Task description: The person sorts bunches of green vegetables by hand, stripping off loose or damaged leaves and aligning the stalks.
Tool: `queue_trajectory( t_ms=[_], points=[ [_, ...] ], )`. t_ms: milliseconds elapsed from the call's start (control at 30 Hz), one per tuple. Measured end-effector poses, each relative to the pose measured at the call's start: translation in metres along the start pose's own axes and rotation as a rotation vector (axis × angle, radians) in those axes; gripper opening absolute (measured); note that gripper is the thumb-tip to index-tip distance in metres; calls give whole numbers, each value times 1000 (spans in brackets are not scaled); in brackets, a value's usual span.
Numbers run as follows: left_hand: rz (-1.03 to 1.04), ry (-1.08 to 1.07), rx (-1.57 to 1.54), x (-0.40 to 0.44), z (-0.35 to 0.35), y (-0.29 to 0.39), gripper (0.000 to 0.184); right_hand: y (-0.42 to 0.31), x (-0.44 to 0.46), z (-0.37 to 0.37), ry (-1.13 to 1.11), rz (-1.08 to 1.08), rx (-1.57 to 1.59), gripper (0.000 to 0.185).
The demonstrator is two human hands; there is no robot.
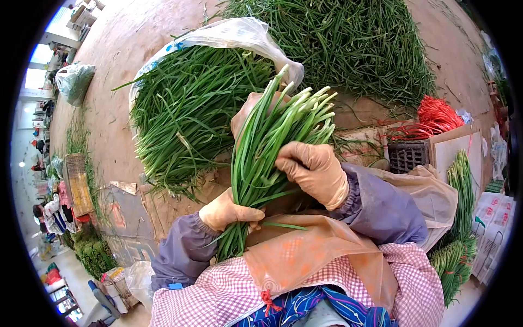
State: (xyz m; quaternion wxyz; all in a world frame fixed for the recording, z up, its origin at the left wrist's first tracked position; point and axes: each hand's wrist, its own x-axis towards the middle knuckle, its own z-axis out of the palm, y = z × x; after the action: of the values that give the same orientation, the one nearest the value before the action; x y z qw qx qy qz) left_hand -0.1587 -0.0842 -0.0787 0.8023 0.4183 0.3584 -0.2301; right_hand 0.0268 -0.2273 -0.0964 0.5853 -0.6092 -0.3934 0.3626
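My left hand [231,211], in a pale rubber glove, is wrapped round the lower, leafy part of a bunch of garlic chives [261,147]. The bunch stands tilted, its pale cut stalk ends up and to the right, its leaf tips hanging below my fist. At the bunch's right side is my gloved right hand [316,171], fingers bent and pinched together against the stalks. Whatever lies between those fingertips is hidden. Just beyond the bunch, a white plastic bag [234,32] lies open around a thick heap of loose chives [190,103].
A large pile of chives [354,43] covers the floor ahead. To the right are red ties [438,115] by a dark crate [408,155], and tied chive bundles [460,201]. A filled plastic bag [74,82] stands far left. An orange-tinted plastic sheet [294,250] covers my lap.
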Motion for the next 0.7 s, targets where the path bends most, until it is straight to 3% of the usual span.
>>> queue_trajectory(
  t_ms=[67, 133, 233, 267, 300, 333, 400, 433, 467, 533, 600, 667, 700],
  points=[
    [24, -3, -14, 0, 2, 1, 29, -2, -3, -3, -162, -75, 17, 9],
    [52, -21, -29, 1, 3, 2, 30, -15, -9, -13, -438, 203, 209, 8],
    [49, -98, 6, 9, -14, -9, 34, -27, -8, -45, -665, 145, 393, 12],
    [32, -86, -13, 8, -14, -10, 35, -26, -9, -60, -571, -3, 379, 12],
    [14, -74, -32, 7, -14, -10, 36, -17, -16, -74, -446, 8, 713, 9],
    [-6, -64, -48, 6, -13, -10, 37, -13, -22, -85, -173, -181, 796, 17],
    [-9, -46, -87, 3, -11, -8, 39, -21, -26, -117, 160, -297, 1282, 21],
    [-10, -37, -105, 2, -9, -8, 40, -11, -23, -156, 155, -238, 717, 7],
    [4, -60, -125, 2, -9, -8, 42, -1, -21, -169, 450, 46, 96, 18],
    [34, -104, -167, 3, -8, -8, 45, 8, -26, -142, 455, -26, -533, 43],
    [25, -87, -190, 4, -7, -9, 43, -2, -32, -106, 195, -358, -555, 60],
    [18, -59, -205, 5, -6, -7, 32, -22, -32, -59, -27, -516, -928, 60],
    [32, -53, -214, 4, -3, -7, 31, -9, -32, -40, -61, -607, -958, 58]
  ],
)
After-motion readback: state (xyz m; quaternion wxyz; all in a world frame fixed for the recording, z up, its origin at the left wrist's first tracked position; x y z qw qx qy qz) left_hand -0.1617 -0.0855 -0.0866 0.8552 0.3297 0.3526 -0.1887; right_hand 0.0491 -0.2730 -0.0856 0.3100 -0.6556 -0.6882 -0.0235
